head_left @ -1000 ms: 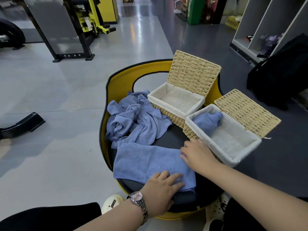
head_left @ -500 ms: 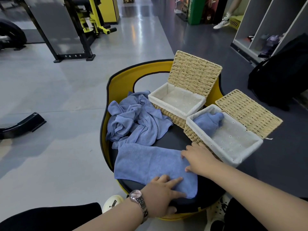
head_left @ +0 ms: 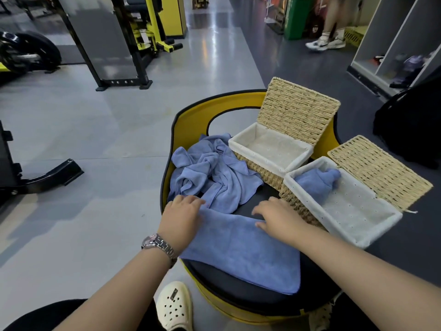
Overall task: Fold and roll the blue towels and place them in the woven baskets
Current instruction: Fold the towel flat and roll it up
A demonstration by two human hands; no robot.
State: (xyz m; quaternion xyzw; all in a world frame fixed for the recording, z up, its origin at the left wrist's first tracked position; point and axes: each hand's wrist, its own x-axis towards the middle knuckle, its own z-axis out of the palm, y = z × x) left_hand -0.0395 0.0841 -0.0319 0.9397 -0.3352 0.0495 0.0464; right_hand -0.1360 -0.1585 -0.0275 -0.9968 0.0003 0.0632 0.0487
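Yellow-edged and padded in black, the round seat [head_left: 238,299] carries everything, and the folded towel [head_left: 241,249] lies flat across its near half. Both hands rest on that towel's far edge: the left hand [head_left: 182,217] lies over the far left corner with fingers spread and nearly straight, pressing rather than pinching, and the right hand [head_left: 278,217] lies on the far right end, fingers loosely extended, nothing clamped as far as the view shows.

Just beyond the left hand sits the crumpled heap of towels [head_left: 214,173], one of its hanging edges touching or nearly touching the folded towel between the two hands. Just beside the right hand stands the near basket [head_left: 372,231], lid thrown back, with one rolled towel [head_left: 317,181] at its far end. Beyond that, past the heap's right side, is the far basket [head_left: 270,149], lined in white and holding nothing visible.

Judging from this, the risk is in the roll's start: with flat, unclenched fingers the plush cloth may slip and roll skewed, or the left fingers may catch the heap's trailing edge and drag it in. The towel's near right corner lies close to the seat's rim, so a sideways tug could slide it off.
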